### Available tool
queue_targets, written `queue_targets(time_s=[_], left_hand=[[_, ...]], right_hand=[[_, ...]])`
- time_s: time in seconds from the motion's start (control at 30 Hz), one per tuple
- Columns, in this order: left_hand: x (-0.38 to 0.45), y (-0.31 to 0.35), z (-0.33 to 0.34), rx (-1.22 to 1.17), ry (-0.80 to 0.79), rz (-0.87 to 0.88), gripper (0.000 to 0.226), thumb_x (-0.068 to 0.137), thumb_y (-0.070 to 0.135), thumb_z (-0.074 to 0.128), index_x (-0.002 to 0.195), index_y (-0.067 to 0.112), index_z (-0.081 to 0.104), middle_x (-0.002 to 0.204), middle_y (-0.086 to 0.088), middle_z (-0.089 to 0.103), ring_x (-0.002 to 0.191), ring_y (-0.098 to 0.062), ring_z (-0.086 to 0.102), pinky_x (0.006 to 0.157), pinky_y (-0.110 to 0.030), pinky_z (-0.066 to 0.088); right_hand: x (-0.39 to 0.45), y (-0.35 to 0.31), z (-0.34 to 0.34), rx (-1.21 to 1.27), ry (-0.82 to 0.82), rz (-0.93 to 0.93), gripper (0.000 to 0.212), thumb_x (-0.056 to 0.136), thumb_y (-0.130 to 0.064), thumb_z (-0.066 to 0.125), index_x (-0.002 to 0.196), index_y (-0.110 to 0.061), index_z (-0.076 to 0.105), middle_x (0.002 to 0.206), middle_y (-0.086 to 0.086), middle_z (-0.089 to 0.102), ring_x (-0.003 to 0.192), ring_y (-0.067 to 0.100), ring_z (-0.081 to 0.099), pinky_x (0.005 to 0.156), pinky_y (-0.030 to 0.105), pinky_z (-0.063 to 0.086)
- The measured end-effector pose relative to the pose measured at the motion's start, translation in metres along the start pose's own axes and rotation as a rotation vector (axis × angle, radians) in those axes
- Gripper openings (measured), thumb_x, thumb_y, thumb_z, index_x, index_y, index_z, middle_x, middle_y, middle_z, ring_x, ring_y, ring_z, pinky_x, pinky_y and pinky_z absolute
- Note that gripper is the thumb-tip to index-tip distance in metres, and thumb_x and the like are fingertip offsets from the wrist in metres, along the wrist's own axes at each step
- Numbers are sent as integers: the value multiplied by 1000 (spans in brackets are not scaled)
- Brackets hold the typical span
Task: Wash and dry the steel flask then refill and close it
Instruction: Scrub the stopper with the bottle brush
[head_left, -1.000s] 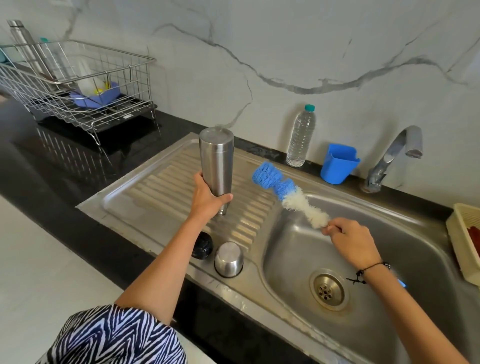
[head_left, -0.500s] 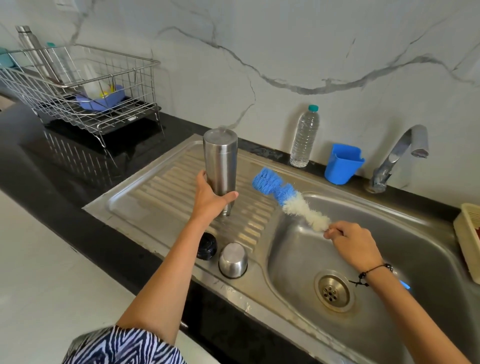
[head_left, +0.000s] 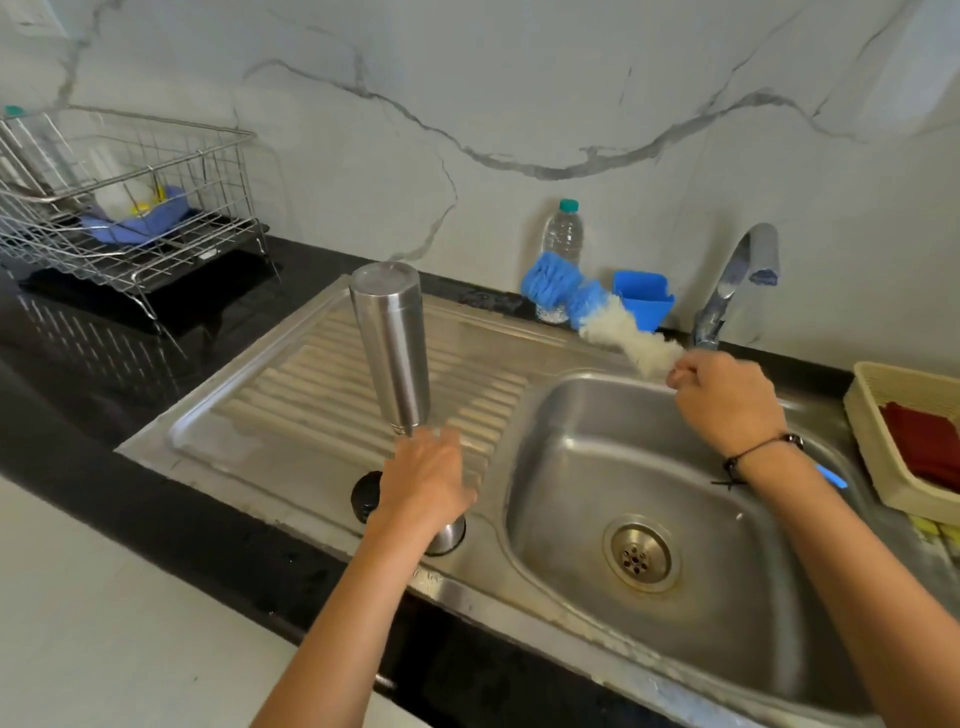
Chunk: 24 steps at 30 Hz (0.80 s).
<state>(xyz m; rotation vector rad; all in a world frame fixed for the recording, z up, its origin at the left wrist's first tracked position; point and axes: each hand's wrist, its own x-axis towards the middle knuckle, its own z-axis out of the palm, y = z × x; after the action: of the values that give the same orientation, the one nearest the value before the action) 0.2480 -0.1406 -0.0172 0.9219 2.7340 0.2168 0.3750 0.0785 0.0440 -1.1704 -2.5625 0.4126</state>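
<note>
Standing inverted on the ribbed steel draining board (head_left: 291, 410), the steel flask (head_left: 390, 345) rests mouth-down and leans a little, just left of the sink basin (head_left: 649, 519). My left hand (head_left: 423, 480) hovers just below its neck with fingers loose and spread, holding nothing. My right hand (head_left: 727, 400) is curled tight around the handle of the bottle brush (head_left: 597, 312), whose blue and white bristles look soft and fluffy, raised near the tap (head_left: 737, 280).

I judge the flask a rigid, smooth cylinder, probably wet and slippery, light while empty; wrapping the whole palm around mid-body should hold better than pinching the narrow neck. A black stopper (head_left: 366, 493) and a rounded steel cap (head_left: 449, 535) sit on the board's near edge, partly behind my left hand.
</note>
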Motion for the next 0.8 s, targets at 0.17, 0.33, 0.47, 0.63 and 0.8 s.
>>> queue_targets(time_s=[0.17, 0.33, 0.47, 0.63, 0.8], left_hand=[[-2, -3, 7, 231, -227, 60, 56, 85, 25, 67, 133, 13, 38, 134, -13, 43, 125, -31, 36, 98, -37, 39], [-5, -2, 22, 388, -276, 124, 58, 86, 5, 59, 138, 12, 34, 136, -14, 40, 125, -32, 35, 103, -37, 37], [-3, 3, 23, 432, -257, 140, 57, 87, 7, 58, 140, 11, 35, 135, -17, 40, 125, -34, 39, 100, -38, 38], [26, 21, -15, -181, -112, 151, 56, 83, 24, 67, 134, 19, 43, 130, -12, 46, 117, -32, 51, 97, -35, 44], [52, 74, -51, -1271, -75, 132, 43, 87, 10, 67, 122, 17, 45, 116, -4, 58, 103, -20, 61, 89, -39, 53]], right_hand=[[-6, 2, 5, 8, -32, -19, 23, 93, -14, 43, 99, -4, 63, 94, 21, 63, 87, 38, 57, 77, 41, 49], [-17, 5, 17, 0, -106, -9, 23, 95, -16, 42, 98, -8, 63, 87, 14, 59, 79, 30, 52, 68, 32, 41], [-20, 8, 16, -26, -103, -7, 23, 94, -16, 42, 100, -7, 63, 90, 15, 60, 82, 32, 54, 70, 34, 45], [-12, -3, -33, -244, 41, -17, 26, 90, -10, 47, 111, -3, 59, 104, 26, 59, 93, 43, 56, 73, 38, 42], [22, -17, -91, -579, 188, -97, 29, 89, -3, 44, 116, 1, 56, 113, 25, 55, 97, 45, 57, 67, 38, 38]])
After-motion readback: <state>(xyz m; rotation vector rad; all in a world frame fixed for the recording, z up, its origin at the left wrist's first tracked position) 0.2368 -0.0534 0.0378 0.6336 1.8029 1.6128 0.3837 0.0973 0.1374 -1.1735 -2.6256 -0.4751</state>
